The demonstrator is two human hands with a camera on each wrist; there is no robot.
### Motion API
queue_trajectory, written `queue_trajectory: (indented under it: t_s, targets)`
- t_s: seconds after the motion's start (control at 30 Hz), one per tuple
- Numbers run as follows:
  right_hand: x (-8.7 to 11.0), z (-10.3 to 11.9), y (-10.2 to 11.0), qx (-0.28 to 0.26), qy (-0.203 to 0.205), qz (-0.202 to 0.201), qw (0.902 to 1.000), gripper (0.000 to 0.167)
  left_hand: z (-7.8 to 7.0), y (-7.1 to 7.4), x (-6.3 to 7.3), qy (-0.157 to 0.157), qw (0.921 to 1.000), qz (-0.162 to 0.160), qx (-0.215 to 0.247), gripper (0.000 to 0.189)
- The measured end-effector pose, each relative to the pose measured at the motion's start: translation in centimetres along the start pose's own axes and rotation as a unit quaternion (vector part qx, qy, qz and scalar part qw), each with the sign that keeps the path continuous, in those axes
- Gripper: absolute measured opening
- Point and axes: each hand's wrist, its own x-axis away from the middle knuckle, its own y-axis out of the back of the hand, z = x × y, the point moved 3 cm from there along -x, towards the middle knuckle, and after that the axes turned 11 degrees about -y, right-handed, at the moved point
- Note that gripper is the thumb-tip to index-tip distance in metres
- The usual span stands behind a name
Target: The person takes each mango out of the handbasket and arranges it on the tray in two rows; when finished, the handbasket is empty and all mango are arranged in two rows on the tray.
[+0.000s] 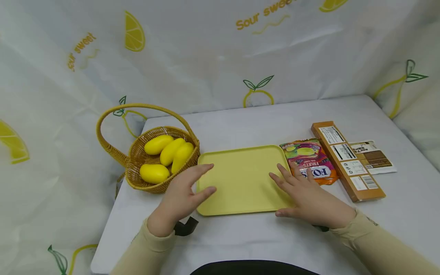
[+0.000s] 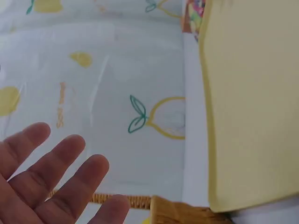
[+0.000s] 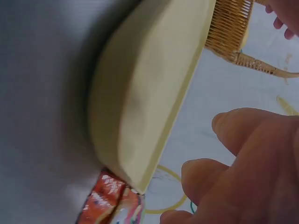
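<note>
A yellow rectangular tray [image 1: 242,179] lies flat on the white table between both hands. My left hand [image 1: 183,194] hovers by the tray's left edge, thumb and fingers spread, holding nothing. Over the tray's right edge is my right hand [image 1: 306,196], its fingers spread and also without anything in them. Left of the tray stands a woven basket [image 1: 137,152] with a tall handle, holding several yellow mangoes [image 1: 154,173]. Just beyond the right fingers lies a Fox's fruits candy bag [image 1: 311,154]. In the left wrist view the left fingers [image 2: 77,172] appear apart from the tray [image 2: 252,107].
Right of the candy bag lies a long brown box [image 1: 348,164] with white labels. Beside it is a brown and white packet [image 1: 376,157], partly under the box. A lemon-print cloth [image 1: 206,57] hangs behind the table. Something black shows at the near edge.
</note>
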Motion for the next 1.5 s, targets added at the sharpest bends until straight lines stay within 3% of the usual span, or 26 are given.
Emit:
queue_trajectory:
  t_s: [0.07, 0.13, 0.27, 0.4, 0.5, 0.63, 0.83, 0.93, 1.03, 1.17, 1.33, 1.43, 1.5]
  targets:
    - [0.4, -0.9, -0.8, -0.015, -0.017, 0.011, 0.9997, 0.107, 1.4, 1.3, 0.4, 0.046, 0.9937, -0.033, 0.096, 0.052]
    - [0.8, -1.7, -1.5, -0.035, -0.033, 0.019, 0.9986, 0.108, 3.0, 2.6, 0.6, 0.094, 0.9756, -0.061, 0.188, 0.048]
    - [1.4, -2.8, -2.4, -0.067, -0.051, 0.023, 0.9962, 0.106, 6.3, 5.2, 0.6, 0.193, 0.9281, -0.101, 0.302, 0.054]
    - [1.6, -3.4, -2.9, -0.075, -0.062, 0.021, 0.9950, 0.103, 9.1, 6.6, 0.5, 0.264, 0.8760, -0.102, 0.391, 0.079]
    - [1.8, -3.7, -3.1, -0.081, -0.073, 0.017, 0.9939, 0.102, 10.5, 6.8, 0.4, 0.286, 0.8385, -0.087, 0.455, 0.093]
    - [2.0, -4.4, -3.1, -0.093, -0.078, 0.006, 0.9925, 0.101, 11.7, 6.6, 0.4, 0.295, 0.8059, -0.063, 0.510, 0.097]
    - [1.8, -4.8, -3.3, -0.102, -0.078, 0.003, 0.9917, 0.098, 12.7, 6.0, -0.1, 0.316, 0.7660, -0.051, 0.557, 0.095]
    - [1.5, -4.7, -3.5, -0.107, -0.077, 0.003, 0.9912, 0.098, 13.1, 6.0, -0.5, 0.332, 0.7532, -0.049, 0.566, 0.095]
    - [1.2, -4.6, -3.7, -0.115, -0.077, 0.006, 0.9904, 0.098, 13.5, 6.0, -1.0, 0.344, 0.7517, -0.038, 0.561, 0.096]
    - [0.9, -4.4, -3.8, -0.118, -0.078, 0.006, 0.9900, 0.099, 14.2, 6.1, -1.7, 0.354, 0.7685, -0.008, 0.533, 0.096]
    - [0.7, -4.2, -4.0, -0.124, -0.082, 0.012, 0.9887, 0.100, 15.4, 5.9, -2.2, 0.355, 0.8201, 0.052, 0.446, 0.068]
    - [0.6, -4.2, -4.1, -0.129, -0.087, 0.019, 0.9876, 0.100, 15.8, 5.8, -2.3, 0.330, 0.8664, 0.105, 0.360, 0.065]
    - [0.5, -4.2, -4.2, -0.130, -0.089, 0.020, 0.9874, 0.101, 15.8, 5.8, -2.3, 0.308, 0.8915, 0.133, 0.304, 0.072]
